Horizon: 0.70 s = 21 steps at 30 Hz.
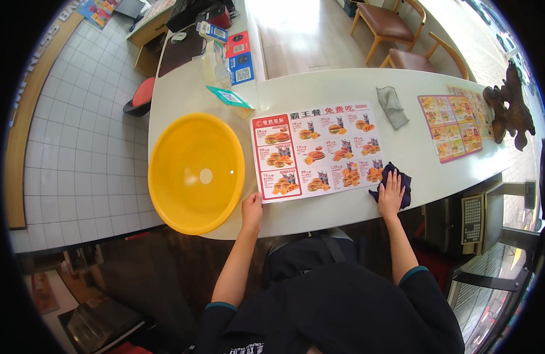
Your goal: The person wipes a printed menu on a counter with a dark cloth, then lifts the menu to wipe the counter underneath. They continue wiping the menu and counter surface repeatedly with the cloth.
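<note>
A printed menu sheet [319, 152] with food pictures lies flat on the white counter [299, 221] before me. My left hand [252, 211] pinches its lower left corner between thumb and fingers. Under the spread fingers of my right hand [391, 194], a crumpled dark purple cloth [405, 181] is pressed down at the sheet's lower right corner. To the left of my left hand stands a round yellow plastic basin [188, 172], with a pale round spot on its bottom.
A grey cloth [392, 107] lies beyond the sheet. More menu sheets [452, 126] and a dark carved wooden piece [510, 108] are at the right. Code signs [241, 68], a tilted green card [230, 97] and a mouse [178, 37] occupy the far left. Chairs [390, 22] stand behind the counter.
</note>
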### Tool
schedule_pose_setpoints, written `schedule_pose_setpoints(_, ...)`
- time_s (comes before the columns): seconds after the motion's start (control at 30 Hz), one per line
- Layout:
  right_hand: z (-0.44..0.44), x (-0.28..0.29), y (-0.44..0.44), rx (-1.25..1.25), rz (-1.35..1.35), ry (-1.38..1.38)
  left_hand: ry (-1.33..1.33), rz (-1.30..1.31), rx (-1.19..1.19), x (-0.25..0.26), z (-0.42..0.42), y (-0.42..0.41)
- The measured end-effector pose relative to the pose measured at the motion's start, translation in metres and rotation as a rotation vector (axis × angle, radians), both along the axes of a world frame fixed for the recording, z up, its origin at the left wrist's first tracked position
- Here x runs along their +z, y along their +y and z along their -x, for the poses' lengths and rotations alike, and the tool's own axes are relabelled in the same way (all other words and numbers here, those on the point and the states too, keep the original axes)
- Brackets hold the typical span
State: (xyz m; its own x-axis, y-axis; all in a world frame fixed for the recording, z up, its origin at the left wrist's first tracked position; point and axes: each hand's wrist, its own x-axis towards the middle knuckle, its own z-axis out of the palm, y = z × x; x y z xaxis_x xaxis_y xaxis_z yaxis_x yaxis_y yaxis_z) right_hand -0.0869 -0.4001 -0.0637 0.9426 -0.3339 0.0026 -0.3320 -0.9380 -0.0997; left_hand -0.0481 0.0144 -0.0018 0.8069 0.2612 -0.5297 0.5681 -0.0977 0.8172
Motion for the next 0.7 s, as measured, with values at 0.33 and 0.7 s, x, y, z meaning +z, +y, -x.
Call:
schedule_pose_setpoints(0.33,-0.007,0.090,0.185,0.751,-0.947,-0.464,-0.289,-0.125,-0.292,0.100,-0.010,-0.024)
schedule_pose_setpoints(0.7,-0.062,0.133,0.148,0.669,-0.340,-0.849,-0.521,0.012,-0.054,0.199,-0.009,-0.039)
